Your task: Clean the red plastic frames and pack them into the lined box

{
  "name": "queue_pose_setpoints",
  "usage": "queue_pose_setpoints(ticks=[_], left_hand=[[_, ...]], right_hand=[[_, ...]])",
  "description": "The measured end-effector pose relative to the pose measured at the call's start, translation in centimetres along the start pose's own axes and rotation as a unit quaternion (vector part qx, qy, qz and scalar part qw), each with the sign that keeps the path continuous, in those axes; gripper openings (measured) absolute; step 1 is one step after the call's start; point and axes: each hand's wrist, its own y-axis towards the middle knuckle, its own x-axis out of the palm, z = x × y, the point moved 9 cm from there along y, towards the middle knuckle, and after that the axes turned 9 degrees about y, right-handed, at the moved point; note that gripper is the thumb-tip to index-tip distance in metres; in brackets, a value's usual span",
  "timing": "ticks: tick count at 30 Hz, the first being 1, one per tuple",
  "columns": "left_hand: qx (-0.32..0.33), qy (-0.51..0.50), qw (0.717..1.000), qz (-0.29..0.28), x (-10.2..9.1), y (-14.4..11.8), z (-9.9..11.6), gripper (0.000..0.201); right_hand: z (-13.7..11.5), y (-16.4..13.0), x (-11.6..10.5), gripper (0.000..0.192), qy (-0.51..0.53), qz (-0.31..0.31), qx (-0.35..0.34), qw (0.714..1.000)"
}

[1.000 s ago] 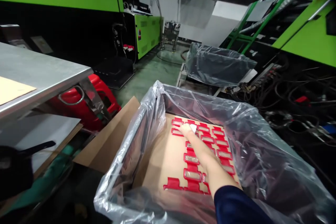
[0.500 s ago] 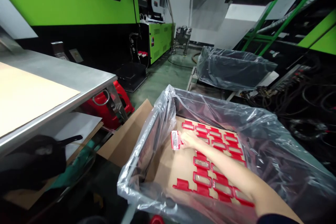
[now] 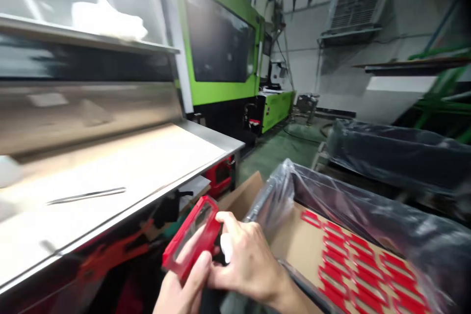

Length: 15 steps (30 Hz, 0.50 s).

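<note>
Two bare hands, ungloved. Right hand (image 3: 250,265): no ring or watch on the parts in view; wrist uncovered down to the frame's lower edge. Left hand (image 3: 184,289): only thumb and part of palm in view, likewise unadorned. Sleeves out of frame. Edges slightly motion-blurred.

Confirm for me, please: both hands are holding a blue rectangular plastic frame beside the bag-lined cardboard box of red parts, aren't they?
Not quite: the head view shows the rectangular plastic frame is red, not blue. The left hand and right hand do hold it together, beside the bag-lined cardboard box with rows of red parts lying on its cardboard sheet.
</note>
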Motion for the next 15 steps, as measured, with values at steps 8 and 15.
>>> queue_pose_setpoints(ticks=[8, 15], left_hand=[[0.188, -0.083, 0.961, 0.187, -11.8, -8.4, 14.3, 0.027], [0.303, 0.013, 0.934, 0.186, -18.6, -13.8, 24.3, 0.027]], right_hand=[[-18.5, 3.2, 4.2, 0.054, 0.009, 0.013, -0.281, 0.96], [-26.7, 6.7, 0.2, 0.015, 0.294, 0.024, -0.299, 0.908]])
